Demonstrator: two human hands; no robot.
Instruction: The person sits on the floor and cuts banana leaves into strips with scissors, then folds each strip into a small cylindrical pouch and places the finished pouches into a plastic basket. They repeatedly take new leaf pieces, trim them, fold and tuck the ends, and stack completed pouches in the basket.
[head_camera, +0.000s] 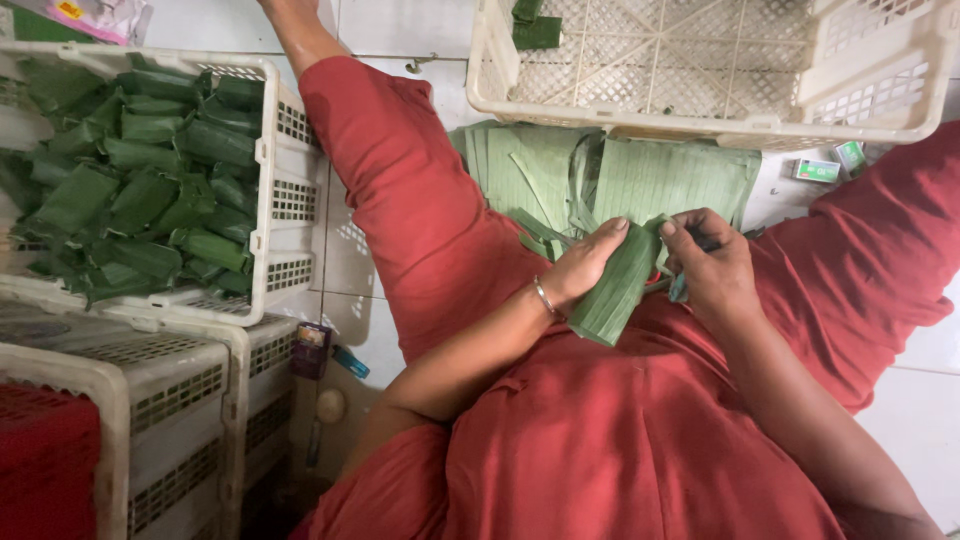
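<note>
left hand grips a rolled green leaf parcel from its left side, thumb up near the top edge, fingers wrapped round it. right hand pinches the parcel's top right corner w/ fingertips, also has a small dark tool tucked in it, can't tell what kind. parcel sits tilted over the lap, just above the red clothing. stack of flat cut leaves lies on the floor right behind the hands. white crate at left is packed w/ finished leaf parcels. another white crate at top is nearly bare, a couple of green pieces in its corner.
</note>
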